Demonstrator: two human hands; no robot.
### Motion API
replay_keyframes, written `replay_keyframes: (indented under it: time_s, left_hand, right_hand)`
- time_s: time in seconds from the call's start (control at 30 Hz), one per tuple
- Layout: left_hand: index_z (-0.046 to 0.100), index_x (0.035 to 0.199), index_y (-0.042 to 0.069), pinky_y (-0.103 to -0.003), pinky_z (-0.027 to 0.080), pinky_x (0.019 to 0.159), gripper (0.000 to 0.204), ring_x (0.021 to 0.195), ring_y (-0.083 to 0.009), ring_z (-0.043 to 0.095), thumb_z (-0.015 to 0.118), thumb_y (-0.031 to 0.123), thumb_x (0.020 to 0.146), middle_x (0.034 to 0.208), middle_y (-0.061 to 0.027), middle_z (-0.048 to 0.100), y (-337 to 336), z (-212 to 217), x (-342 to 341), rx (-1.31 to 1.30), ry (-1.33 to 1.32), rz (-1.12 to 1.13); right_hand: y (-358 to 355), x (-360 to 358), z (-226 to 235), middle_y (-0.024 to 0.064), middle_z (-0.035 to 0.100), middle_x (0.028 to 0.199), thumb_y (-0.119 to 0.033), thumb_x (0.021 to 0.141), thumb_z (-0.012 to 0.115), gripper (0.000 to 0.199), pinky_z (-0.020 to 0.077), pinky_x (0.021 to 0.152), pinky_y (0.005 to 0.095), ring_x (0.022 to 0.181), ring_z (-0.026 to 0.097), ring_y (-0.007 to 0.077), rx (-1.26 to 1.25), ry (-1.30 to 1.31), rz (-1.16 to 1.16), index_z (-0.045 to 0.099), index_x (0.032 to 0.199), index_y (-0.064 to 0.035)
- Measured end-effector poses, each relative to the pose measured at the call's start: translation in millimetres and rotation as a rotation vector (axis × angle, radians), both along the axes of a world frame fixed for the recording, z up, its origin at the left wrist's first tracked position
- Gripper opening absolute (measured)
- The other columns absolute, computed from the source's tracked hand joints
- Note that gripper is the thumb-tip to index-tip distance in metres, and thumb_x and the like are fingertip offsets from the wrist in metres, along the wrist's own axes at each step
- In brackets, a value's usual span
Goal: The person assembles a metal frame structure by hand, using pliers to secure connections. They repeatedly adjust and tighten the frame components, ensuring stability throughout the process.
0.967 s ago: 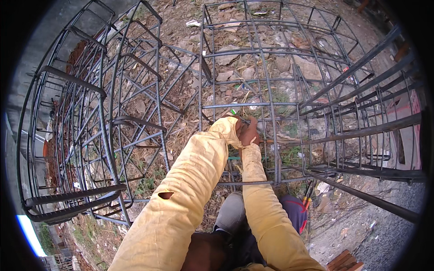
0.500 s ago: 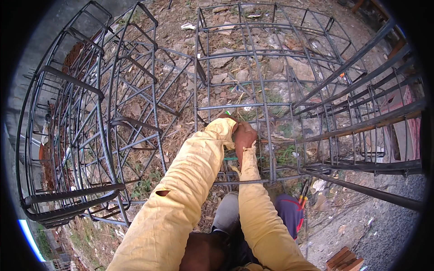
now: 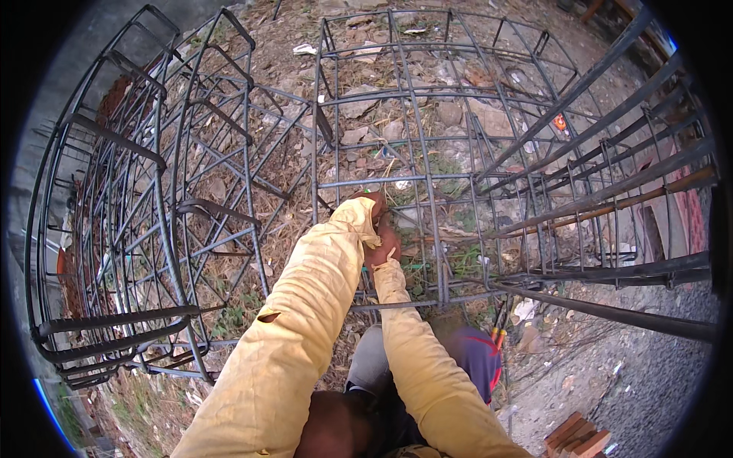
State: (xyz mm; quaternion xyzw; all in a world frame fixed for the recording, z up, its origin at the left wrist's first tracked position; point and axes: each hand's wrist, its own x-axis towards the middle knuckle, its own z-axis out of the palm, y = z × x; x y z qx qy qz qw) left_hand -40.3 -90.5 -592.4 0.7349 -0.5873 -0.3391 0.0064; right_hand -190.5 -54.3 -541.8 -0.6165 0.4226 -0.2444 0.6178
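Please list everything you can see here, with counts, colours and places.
Steel-bar cages: at least three, dark grey, left, centre and right
Stones: many, greyish, mainly upper middle
Litter scraps: several, mostly white, on the ground
Plants: scattered patches, green, between bars
Handles: two, yellow and red, lower right
Cloth-like item: one, dark blue, red-edged, beside the handles
Blocks: a few, reddish-brown, bottom right
Shoe: one, grey, below the hands
Sleeves: two, yellow, lower middle
Left hand: one, bare, centre, mostly hidden
Right hand: one, bare, centre
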Motion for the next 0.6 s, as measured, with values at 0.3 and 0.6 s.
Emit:
replay_keyframes:
  time_s: [0.3,0.6]
  left_hand:
    - [0.070,0.081,0.011,-0.043,0.048,0.056,0.018,0.064,-0.0256,0.061,0.076,0.023,0.070,0.079,-0.0080,0.067,10.4,6.0,4.3,0.040,-0.098,0.033]
    - [0.070,0.081,0.011,-0.044,0.049,0.056,0.017,0.065,-0.0269,0.063,0.076,0.023,0.070,0.080,-0.0087,0.067,-9.2,-18.2,-21.3,0.065,-0.181,-0.014]
  right_hand:
    - [34.2,-12.0,-17.6,0.0139,0.069,0.097,-0.022,0.085,0.065,0.035,0.0507,0.077,0.0383,0.090,0.066,0.0311,-0.237,0.090,0.246,0.059,0.112,-0.0006]
    - [44.9,-55.2,14.7,0.0156,0.068,0.095,-0.025,0.082,0.063,0.027,0.0505,0.079,0.0428,0.089,0.063,0.0365,-0.292,0.003,0.211,0.066,0.103,-0.0089]
